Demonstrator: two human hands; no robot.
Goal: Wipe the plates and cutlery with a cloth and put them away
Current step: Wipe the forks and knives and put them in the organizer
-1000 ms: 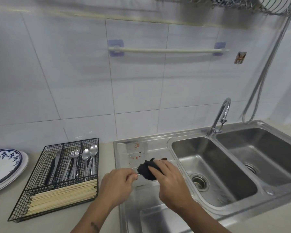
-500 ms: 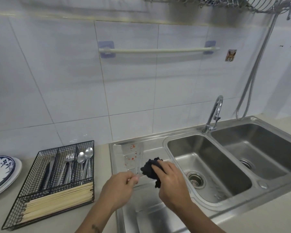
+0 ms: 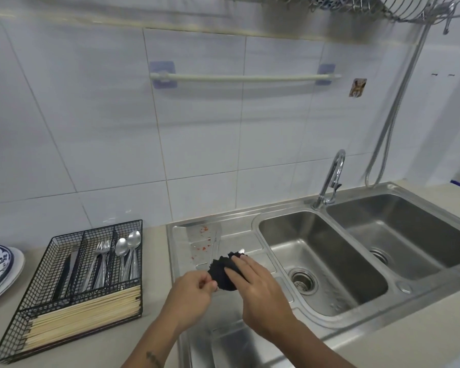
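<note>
Change: both hands and the cloth (image 3: 222,272) stay over the draining board (image 3: 186,243), as half a second ago; the fingers of the right hand have slid further across the cloth.
Right hand (image 3: 258,290): fingers curl over the bunched black cloth, gripping it from above.
Left hand (image 3: 190,296): fingertips pinch a thin item at the cloth's left edge; the item is hidden.
Cutlery tray (image 3: 37,296): on the counter, left of the hands; forks (image 3: 101,261) and spoons (image 3: 129,251) in the rear compartments, chopsticks (image 3: 83,317) across the front one.
Plates (image 3: 0,269): stacked at the left edge.
Open room: sink basin (image 3: 329,264) just right of the hands; bare counter between tray and draining board.
</note>
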